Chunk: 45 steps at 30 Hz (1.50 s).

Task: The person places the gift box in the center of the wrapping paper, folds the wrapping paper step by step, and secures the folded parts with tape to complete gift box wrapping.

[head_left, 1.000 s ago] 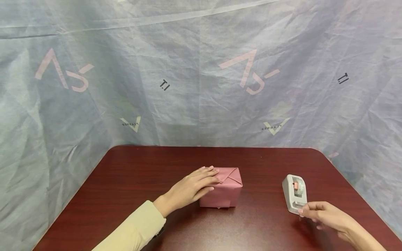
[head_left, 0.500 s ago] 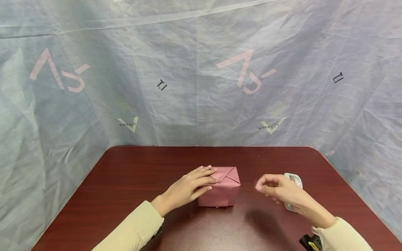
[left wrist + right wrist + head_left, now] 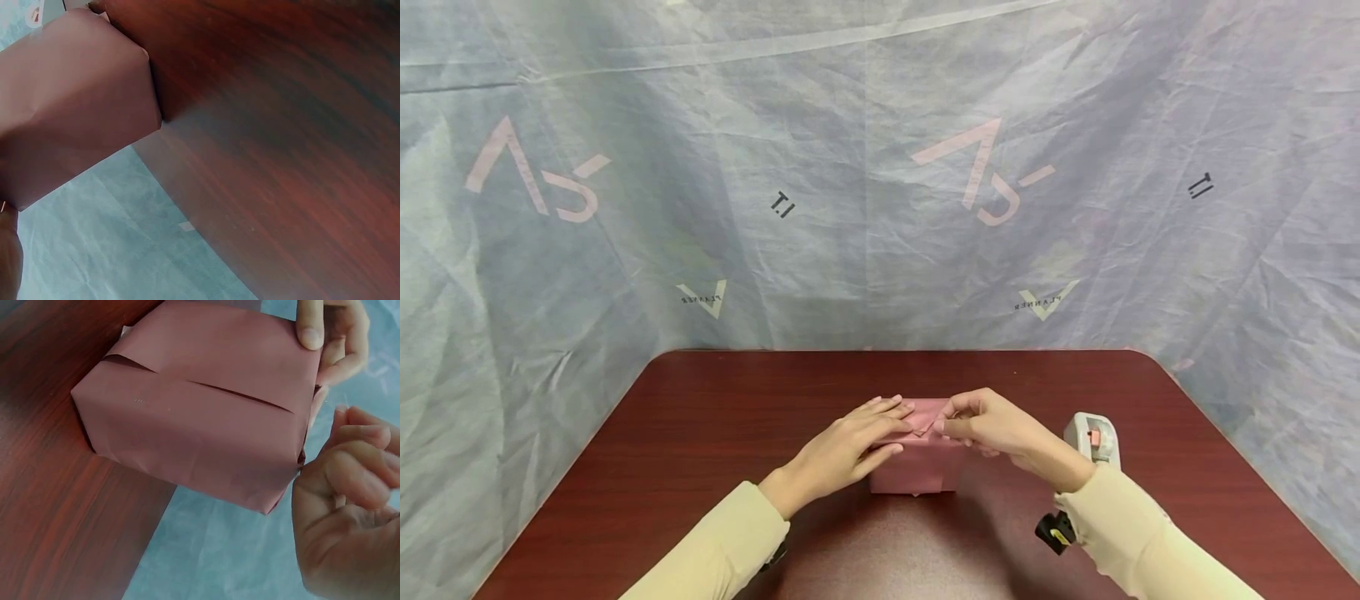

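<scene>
A box wrapped in pink paper stands on the table in the head view, its folded flaps on top. My left hand lies flat over its left top edge, fingers stretched out. At the right of the top, my right hand has thumb and index finger pinched together beside the flap. The right wrist view shows a small clear bit of tape at those fingertips, close to the box's folded end. Paper seams run along the box there. The left wrist view shows a plain side of the box.
A white tape dispenser with a roll stands on the right, partly behind the right forearm. The dark red wooden table ends at a grey fabric sheet hanging behind and at both sides.
My right hand has gone from the tape dispenser leftward to the top of the pink box, fingertips pinched. My left hand has stayed on the box.
</scene>
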Available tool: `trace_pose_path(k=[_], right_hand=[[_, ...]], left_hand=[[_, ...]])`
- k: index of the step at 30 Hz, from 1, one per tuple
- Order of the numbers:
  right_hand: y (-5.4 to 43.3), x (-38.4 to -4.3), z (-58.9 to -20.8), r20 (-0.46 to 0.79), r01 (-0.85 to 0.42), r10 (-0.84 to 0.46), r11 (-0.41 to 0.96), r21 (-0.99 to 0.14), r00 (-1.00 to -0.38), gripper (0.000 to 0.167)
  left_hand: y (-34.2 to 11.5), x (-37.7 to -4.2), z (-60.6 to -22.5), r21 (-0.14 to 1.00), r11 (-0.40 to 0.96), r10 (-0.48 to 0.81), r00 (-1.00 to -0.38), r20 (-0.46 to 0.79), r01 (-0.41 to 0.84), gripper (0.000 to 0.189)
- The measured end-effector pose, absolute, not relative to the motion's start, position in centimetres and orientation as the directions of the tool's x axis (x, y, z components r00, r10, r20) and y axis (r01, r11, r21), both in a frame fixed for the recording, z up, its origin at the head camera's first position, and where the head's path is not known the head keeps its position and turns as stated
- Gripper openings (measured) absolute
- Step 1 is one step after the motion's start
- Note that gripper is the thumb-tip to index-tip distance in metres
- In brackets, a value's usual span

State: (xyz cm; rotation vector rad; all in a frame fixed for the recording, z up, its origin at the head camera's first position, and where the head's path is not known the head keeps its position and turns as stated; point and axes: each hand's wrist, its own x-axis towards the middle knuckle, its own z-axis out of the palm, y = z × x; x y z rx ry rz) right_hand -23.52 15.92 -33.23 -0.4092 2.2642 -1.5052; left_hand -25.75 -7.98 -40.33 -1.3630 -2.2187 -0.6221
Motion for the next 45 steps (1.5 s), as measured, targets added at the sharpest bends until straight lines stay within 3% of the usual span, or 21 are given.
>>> trace_pose_path(k=[17, 25, 35, 45], right_hand=[[14.4, -24.5, -33.2, -0.251, 0.060, -0.408, 0.426, -0.903, -0.878, 0.015], [13.9, -24.7, -33.0, -0.279, 0.061, -0.360, 0.512, -0.857, -0.890, 0.011], [13.2, -24.9, -32.6, -0.309, 0.094, -0.298, 0.564, -0.820, -0.903, 0.030], [13.1, -25.0, -32.6, -0.314, 0.103, -0.283, 0.572, -0.814, -0.906, 0.029]], left_hand=[[-8.0, -25.8, -40.5, 0.135, 0.393, 0.698, -0.391, 0.600, 0.910, 0.030], [-8.0, -25.8, -40.5, 0.118, 0.398, 0.703, -0.386, 0.598, 0.910, 0.026], [-8.1, -25.7, -40.2, 0.095, 0.429, 0.722, -0.405, 0.561, 0.898, 0.037], [-7.9, -25.6, -39.5, 0.003, 0.455, 0.753, -0.387, 0.533, 0.890, 0.038]])
